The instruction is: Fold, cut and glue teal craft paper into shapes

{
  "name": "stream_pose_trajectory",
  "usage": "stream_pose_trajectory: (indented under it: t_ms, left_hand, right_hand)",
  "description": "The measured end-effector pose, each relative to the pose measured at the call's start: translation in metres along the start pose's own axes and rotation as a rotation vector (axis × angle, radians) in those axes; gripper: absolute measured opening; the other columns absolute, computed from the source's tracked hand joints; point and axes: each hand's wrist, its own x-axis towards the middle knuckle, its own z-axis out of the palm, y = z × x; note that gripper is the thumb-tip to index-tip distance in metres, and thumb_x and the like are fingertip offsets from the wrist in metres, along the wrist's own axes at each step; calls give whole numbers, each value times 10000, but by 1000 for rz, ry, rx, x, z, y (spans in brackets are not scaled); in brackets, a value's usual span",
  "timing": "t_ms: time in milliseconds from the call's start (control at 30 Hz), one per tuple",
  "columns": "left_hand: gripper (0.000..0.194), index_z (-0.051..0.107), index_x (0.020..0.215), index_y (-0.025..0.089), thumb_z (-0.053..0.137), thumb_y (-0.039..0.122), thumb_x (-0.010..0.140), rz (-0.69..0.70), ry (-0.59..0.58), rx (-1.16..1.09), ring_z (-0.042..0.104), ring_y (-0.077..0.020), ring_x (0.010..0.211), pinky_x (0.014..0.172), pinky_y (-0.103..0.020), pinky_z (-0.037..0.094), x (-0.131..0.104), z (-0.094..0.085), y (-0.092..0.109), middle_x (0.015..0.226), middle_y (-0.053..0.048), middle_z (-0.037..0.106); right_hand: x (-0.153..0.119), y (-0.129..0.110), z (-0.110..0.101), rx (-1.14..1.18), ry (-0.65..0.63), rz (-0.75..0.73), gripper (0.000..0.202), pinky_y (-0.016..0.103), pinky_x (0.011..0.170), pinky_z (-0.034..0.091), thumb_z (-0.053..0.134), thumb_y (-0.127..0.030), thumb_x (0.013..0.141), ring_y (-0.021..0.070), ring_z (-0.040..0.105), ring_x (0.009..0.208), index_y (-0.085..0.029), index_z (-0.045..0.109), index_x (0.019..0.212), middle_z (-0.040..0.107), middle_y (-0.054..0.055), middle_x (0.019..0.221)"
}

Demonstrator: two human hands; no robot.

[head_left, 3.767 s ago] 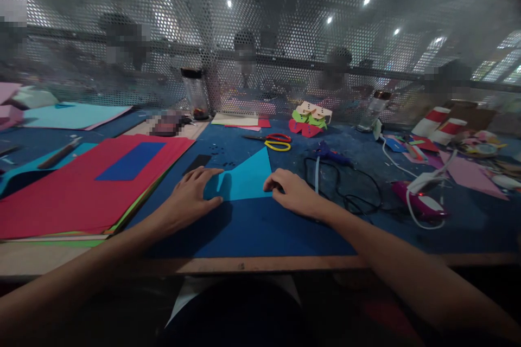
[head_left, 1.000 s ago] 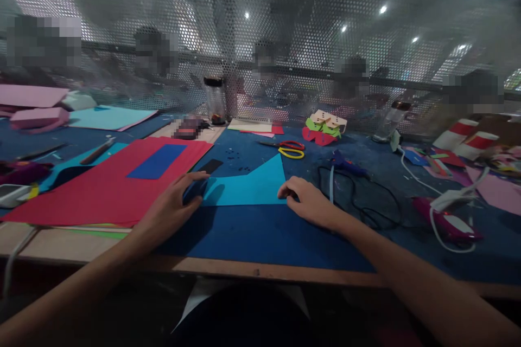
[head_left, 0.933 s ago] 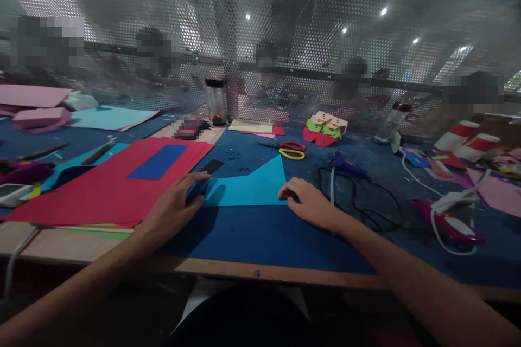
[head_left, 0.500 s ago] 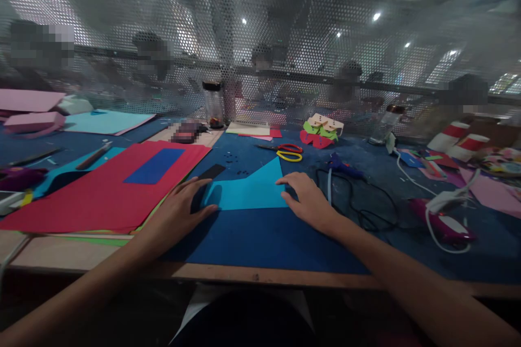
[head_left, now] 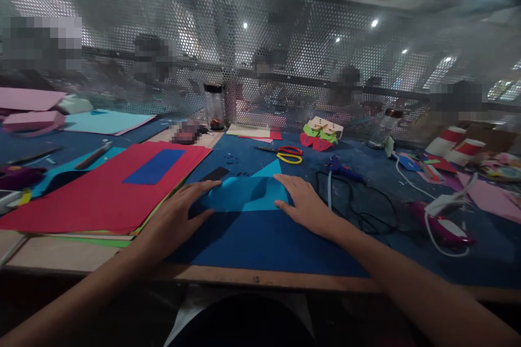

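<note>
A light-blue sheet of paper point(head_left: 240, 198) lies on the dark blue table covering, its far side curled up and over toward me. One pointed corner of the sheet point(head_left: 272, 168) sticks out behind the bend. My left hand point(head_left: 179, 211) holds the left end, fingers at the curled edge and thumb near the front edge. At the right end, my right hand point(head_left: 303, 200) grips the sheet in the same way. A small black strip point(head_left: 215, 174) lies just beyond my left fingers.
Red sheets point(head_left: 93, 195) with a blue rectangle point(head_left: 156, 166) are stacked left. Scissors point(head_left: 290, 155) lie beyond the paper. A blue glue gun point(head_left: 345, 168) with a black cord and a magenta glue gun point(head_left: 442, 225) are right. A glass jar point(head_left: 214, 107) stands behind.
The light-blue paper lay flat before; its far side is now raised and bent over toward me. My hands have closed in on its two ends.
</note>
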Motion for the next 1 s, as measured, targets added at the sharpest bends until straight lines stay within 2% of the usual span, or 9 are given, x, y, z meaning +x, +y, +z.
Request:
stream_pose_trajectory:
  t_ms: [100,167,267,333,467,600,767,867,1000]
  left_hand:
    - [544,484,1484,338,579,485,968,19,-16,-11,629,-314,1275,1050,-450,528,-3,0,3,1458,-43,621]
    - [537,497,1478,341,585,493,971,30,-11,-22,647,-306,1255,1036,-430,541,-4,0,4,1448,-37,634]
    - [563,559,1437,325,620,572,934,24,-12,-96,660,-317,1238,1046,-432,542,-6,-3,7,1413,-45,664]
    - [608,605,1398,316,646,642,886,-24,-38,-181,661,-337,1230,1031,-439,553,-6,-8,12,1383,-51,684]
    - [535,678,1311,301,522,661,947,-125,-72,-375,641,-347,1247,1046,-451,540,-1,-21,22,1325,-47,719]
    - [554,707,1248,264,399,653,1001,-187,-96,-521,689,-317,1157,1075,-467,516,17,-25,23,1182,-61,775]
    - [559,666,1298,258,517,663,942,-144,-193,-377,632,-327,1253,1069,-459,504,58,-7,17,1329,-69,709]
    - [603,640,1312,217,537,658,915,-99,-250,-368,668,-319,1204,1013,-429,539,82,13,12,1319,-102,711]
    - [570,654,1263,218,559,647,900,-42,-257,-317,694,-325,1163,1001,-412,534,101,34,13,1243,-104,748]
  right_hand:
    - [1,-1,-2,-7,88,33,663,525,1139,370,611,-324,968,311,434,1410,-235,360,1575,476,126,1558]
    - [1,-3,-5,-30,141,26,570,503,1084,408,612,-250,951,307,488,1324,-239,465,1501,550,120,1458]
    - [2,-5,-11,-77,191,-6,297,454,970,439,592,-139,919,287,540,1149,-239,681,1184,642,94,1220]
    - [1,-7,-14,-95,232,-17,227,433,934,437,584,-101,906,279,534,1093,-237,713,1033,641,87,1129]
    - [-1,-8,-21,-97,325,-52,217,434,943,441,587,-125,932,279,521,1079,-255,730,1030,602,90,1092]
    - [-3,-9,-28,-57,396,-88,249,457,986,444,572,-96,930,277,537,1099,-262,724,1037,599,85,1108]
    - [-4,-10,-36,18,510,-116,279,477,1025,455,565,-82,918,283,546,1161,-276,719,1047,584,87,1178]
    - [-5,-11,-40,42,550,-111,258,490,1020,469,567,-115,938,290,546,1182,-287,728,1042,577,90,1193]
    - [-6,-10,-44,35,606,-99,250,493,1014,473,565,-132,959,279,551,1145,-295,739,1032,586,84,1197]
